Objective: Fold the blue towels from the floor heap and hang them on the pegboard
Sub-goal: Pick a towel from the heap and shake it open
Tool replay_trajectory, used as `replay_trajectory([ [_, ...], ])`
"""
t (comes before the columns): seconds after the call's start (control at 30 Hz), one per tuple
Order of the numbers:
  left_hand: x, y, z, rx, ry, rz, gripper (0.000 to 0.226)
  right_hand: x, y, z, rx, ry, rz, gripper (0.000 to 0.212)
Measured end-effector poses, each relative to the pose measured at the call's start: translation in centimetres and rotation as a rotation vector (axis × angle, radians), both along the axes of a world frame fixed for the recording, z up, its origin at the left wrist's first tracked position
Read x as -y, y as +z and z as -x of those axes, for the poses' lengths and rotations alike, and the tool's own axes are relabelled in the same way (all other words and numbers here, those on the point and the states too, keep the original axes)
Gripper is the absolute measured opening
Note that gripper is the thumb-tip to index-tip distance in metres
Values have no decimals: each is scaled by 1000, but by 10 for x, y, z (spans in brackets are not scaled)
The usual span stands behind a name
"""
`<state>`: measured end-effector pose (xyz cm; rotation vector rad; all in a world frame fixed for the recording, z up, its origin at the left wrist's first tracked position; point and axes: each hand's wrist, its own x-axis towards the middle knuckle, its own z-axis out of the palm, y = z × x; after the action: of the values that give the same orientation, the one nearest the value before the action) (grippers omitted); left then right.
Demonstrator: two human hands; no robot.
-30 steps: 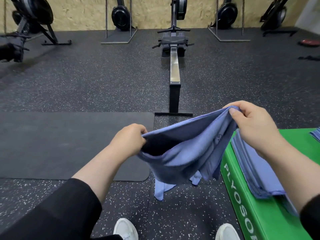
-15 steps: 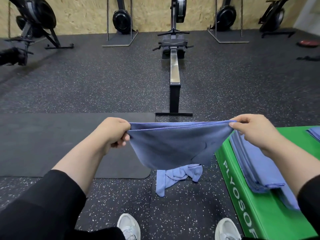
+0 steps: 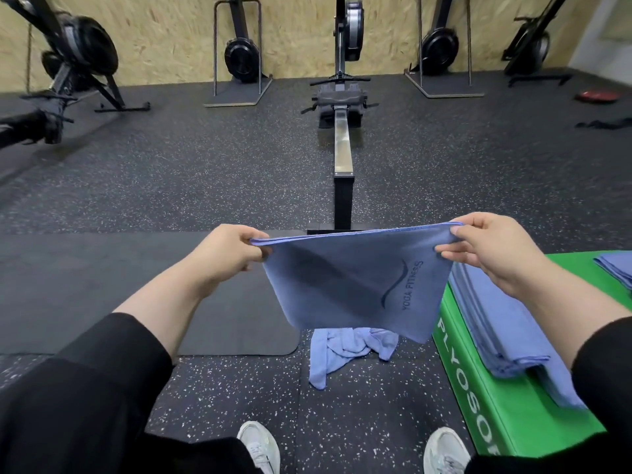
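The blue towel (image 3: pixel 355 285) hangs folded between my hands, stretched flat in the air in front of me, its printed "YOGA FITNESS" mark facing me. My left hand (image 3: pixel 229 256) pinches its upper left corner between thumb and curled fingers, and my right hand (image 3: pixel 492 249) pinches the upper right corner the same way, so the top edge runs taut between them. Below the held towel, one crumpled blue towel (image 3: pixel 345 350) lies on the speckled floor (image 3: pixel 222 388), just ahead of my white shoes (image 3: pixel 258 446). To my right, a stack of folded towels (image 3: pixel 492 323) rests on the green plyo box (image 3: pixel 506 415). A dark mat (image 3: pixel 102 285) lies to my left, and a rowing machine (image 3: pixel 343 131) stands straight ahead.
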<state>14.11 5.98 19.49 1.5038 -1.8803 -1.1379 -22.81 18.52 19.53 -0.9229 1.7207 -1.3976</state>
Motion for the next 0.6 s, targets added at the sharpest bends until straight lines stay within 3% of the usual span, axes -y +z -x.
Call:
replay_trajectory([
  [0.07,3,0,-1,88,-5,102,12,0,4,2,-28,9,1,13],
  [0.2,10,4,9,41,55,209,17,5,9,9,-67,-13,39,13],
  [0.47,31,-6,17,-29,93,145,15,19,-9,18,-104,-48,-21,15],
  [0.6,41,-12,15,-53,115,131,11,27,-15,25,-332,-67,-71,15],
])
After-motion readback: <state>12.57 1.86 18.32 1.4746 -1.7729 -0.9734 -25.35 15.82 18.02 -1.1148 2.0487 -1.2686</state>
